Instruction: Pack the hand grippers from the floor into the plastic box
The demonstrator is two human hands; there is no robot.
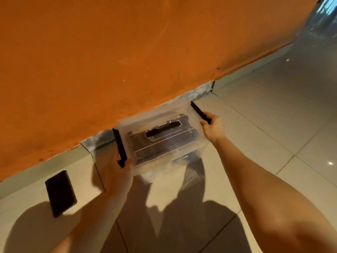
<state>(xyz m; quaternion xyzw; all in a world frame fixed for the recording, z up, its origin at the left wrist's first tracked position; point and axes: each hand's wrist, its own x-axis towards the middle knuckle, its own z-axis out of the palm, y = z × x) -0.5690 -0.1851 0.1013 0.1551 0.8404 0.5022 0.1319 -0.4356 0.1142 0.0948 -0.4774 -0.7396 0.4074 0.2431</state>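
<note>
A clear plastic box (184, 108) with its lid on stands on the tiled floor against the orange wall. A black carry handle (163, 129) lies on the lid. Dark shapes, apparently the hand grippers (187, 123), show blurred through the plastic. My left hand (118, 172) grips the black latch (119, 145) at the box's left end. My right hand (212, 126) grips the black latch (199, 112) at its right end. Both latches stand swung outward from the box.
A dark phone (60, 192) lies on the tiles to the left of my left forearm. The orange wall (127, 52) rises right behind the box. Grey floor tiles (273, 106) spread to the right and toward me, with my shadow across them.
</note>
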